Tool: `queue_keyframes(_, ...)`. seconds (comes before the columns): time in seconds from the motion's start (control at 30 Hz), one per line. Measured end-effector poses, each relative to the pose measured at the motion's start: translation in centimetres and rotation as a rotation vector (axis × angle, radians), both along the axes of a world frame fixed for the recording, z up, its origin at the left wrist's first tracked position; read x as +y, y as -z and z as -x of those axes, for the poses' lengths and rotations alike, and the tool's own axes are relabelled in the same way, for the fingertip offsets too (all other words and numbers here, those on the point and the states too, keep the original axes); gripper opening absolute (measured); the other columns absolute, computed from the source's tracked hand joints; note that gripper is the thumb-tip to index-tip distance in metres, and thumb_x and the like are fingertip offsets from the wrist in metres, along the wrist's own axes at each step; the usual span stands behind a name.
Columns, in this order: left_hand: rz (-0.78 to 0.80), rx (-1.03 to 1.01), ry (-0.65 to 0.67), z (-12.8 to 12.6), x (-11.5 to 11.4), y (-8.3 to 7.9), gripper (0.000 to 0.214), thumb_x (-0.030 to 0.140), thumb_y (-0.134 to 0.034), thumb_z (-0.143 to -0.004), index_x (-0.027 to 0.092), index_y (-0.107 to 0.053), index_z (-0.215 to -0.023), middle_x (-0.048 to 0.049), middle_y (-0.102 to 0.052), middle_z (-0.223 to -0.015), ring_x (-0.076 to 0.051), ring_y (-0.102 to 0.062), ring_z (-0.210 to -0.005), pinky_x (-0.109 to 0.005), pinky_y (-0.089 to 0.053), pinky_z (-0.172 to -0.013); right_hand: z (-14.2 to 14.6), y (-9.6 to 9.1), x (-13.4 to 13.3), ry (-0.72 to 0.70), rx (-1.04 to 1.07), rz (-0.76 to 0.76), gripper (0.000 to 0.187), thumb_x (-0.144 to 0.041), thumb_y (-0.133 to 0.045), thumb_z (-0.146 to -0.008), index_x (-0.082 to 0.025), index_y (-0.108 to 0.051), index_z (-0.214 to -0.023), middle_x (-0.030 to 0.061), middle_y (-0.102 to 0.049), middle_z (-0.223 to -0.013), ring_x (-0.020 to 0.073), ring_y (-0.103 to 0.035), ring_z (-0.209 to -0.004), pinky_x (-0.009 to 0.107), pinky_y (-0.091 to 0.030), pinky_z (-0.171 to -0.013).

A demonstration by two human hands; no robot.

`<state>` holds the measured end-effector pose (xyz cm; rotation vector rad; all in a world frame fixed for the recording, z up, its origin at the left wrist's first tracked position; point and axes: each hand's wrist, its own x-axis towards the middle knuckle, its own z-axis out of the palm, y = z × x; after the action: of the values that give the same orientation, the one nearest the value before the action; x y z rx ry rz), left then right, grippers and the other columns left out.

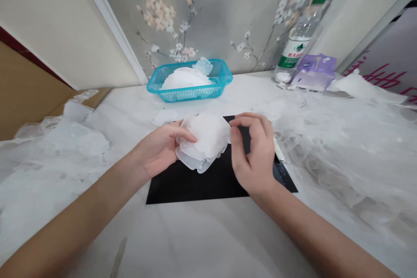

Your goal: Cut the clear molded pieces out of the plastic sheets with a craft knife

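Over the black mat [192, 189] on the desk [202, 243], the left hand [159, 150] cups a clear plastic shell [188, 160] around a white pad [208, 134], bracing it against the right hand [252, 154], whose fingers [244, 120] are closed on the pad's right edge. A teal basket [189, 97] sits farther back on the desk, well apart.

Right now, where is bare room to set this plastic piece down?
The white counter is bare before the black mat, whose lower part is also free. Crowded: crumpled plastic film on both sides, blue basket behind.
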<state>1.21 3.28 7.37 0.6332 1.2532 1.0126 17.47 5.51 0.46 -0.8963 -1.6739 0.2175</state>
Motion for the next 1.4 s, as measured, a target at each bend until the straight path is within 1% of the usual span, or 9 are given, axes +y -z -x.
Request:
queue_keyframes(0.23, -0.007, 0.002, 0.026, -0.2, -0.4, -0.3, 0.041, 0.000, -0.057, -0.060, 0.014, -0.064, -0.099, -0.0035, -0.068, -0.083, -0.018, -0.063, -0.072, -0.022, -0.045, -0.055, 0.4, 1.8, 1.1, -0.069, 0.223, 0.590, 0.009, -0.023, -0.044, -0.080, -0.020, -0.052, -0.085, 0.0035, -0.056, -0.086, 0.0169, -0.052, -0.078, 0.034, -0.043, -0.072)
queue_keyframes(0.37, 0.028, -0.033, -0.034, -0.2, -0.4, -0.4, 0.041, 0.002, -0.056, -0.061, 0.011, -0.063, -0.100, -0.0047, -0.067, -0.082, -0.019, -0.063, -0.076, -0.022, -0.045, -0.055, 0.6, 1.7, 0.9, -0.119, 0.312, 0.735, 0.008, -0.026, -0.048, -0.077, -0.020, -0.052, -0.081, 0.0026, -0.056, -0.081, 0.0157, -0.051, -0.072, 0.029, -0.042, -0.063)
queue_keyframes(0.63, 0.083, -0.124, -0.098, 0.1, -0.1, -0.4, 0.017, 0.005, -0.053, -0.067, 0.013, -0.064, -0.077, -0.0006, -0.060, -0.063, -0.011, -0.052, -0.055, -0.021, -0.041, -0.050, 0.6, 0.9, 0.7, -0.164, 0.430, 0.830, 0.008, -0.026, -0.047, -0.078, -0.020, -0.052, -0.076, -0.0006, -0.053, -0.075, 0.0126, -0.047, -0.068, 0.026, -0.038, -0.061)
queue_keyframes(0.83, 0.094, -0.162, -0.097, 0.2, 0.0, -0.2, 0.012, 0.009, -0.051, -0.069, 0.014, -0.057, -0.060, -0.0008, -0.056, -0.056, -0.011, -0.051, -0.052, -0.022, -0.041, -0.050, 0.5, 0.1, 0.1, -0.199, 0.439, 0.747, 0.031, -0.043, -0.041, -0.087, -0.020, -0.050, -0.069, -0.0007, -0.052, -0.072, 0.0121, -0.049, -0.070, 0.025, -0.040, -0.065)
queue_keyframes(0.97, 0.082, -0.200, -0.041, 0.3, 0.1, -0.1, 0.012, 0.010, -0.049, -0.071, 0.013, -0.060, -0.067, 0.0014, -0.052, -0.050, -0.010, -0.049, -0.047, -0.021, -0.042, -0.051, 0.7, 0.2, -0.2, -0.239, 0.353, 0.723, 0.029, -0.047, -0.063, -0.073, -0.021, -0.050, -0.073, -0.0034, -0.051, -0.072, 0.0091, -0.043, -0.060, 0.023, -0.037, -0.054)
queue_keyframes(1.07, 0.082, -0.153, -0.021, 0.3, 0.0, -0.2, 0.022, 0.009, -0.051, -0.069, 0.010, -0.064, -0.087, -0.0017, -0.062, -0.063, -0.012, -0.054, -0.054, -0.022, -0.045, -0.054, 0.8, 0.4, -0.2, -0.232, 0.295, 0.714, 0.034, -0.048, -0.069, -0.067, -0.021, -0.048, -0.074, -0.0054, -0.048, -0.069, 0.0072, -0.039, -0.054, 0.022, -0.035, -0.049)
queue_keyframes(1.17, 0.065, -0.061, 0.028, 0.1, -0.2, -0.1, 0.039, 0.006, -0.058, -0.065, 0.013, -0.062, -0.103, -0.0043, -0.068, -0.084, -0.014, -0.060, -0.068, -0.022, -0.047, -0.057, 0.8, 0.5, -0.2, -0.214, 0.281, 0.690, 0.037, -0.050, -0.068, -0.068, -0.021, -0.046, -0.071, -0.0063, -0.045, -0.065, 0.0068, -0.037, -0.052, 0.021, -0.033, -0.048)
queue_keyframes(1.3, 0.035, 0.012, 0.126, -0.1, -0.4, 0.3, 0.046, 0.003, -0.063, -0.062, 0.018, -0.063, -0.105, -0.0026, -0.069, -0.091, -0.015, -0.063, -0.071, -0.021, -0.048, -0.058, 0.8, 0.5, -0.2, -0.233, 0.350, 0.707, 0.036, -0.053, -0.059, -0.075, -0.020, -0.046, -0.070, -0.0060, -0.045, -0.063, 0.0067, -0.038, -0.052, 0.022, -0.034, -0.050)
queue_keyframes(1.4, 0.009, 0.078, 0.059, 0.1, 0.2, -0.3, 0.042, 0.002, -0.061, -0.062, 0.015, -0.063, -0.103, -0.0053, -0.069, -0.091, -0.019, -0.066, -0.082, -0.023, -0.051, -0.064, 1.0, 1.0, 0.1, -0.218, 0.494, 0.793, 0.038, -0.055, -0.042, -0.085, -0.020, -0.047, -0.072, -0.0055, -0.046, -0.061, 0.0072, -0.039, -0.048, 0.022, -0.035, -0.050)
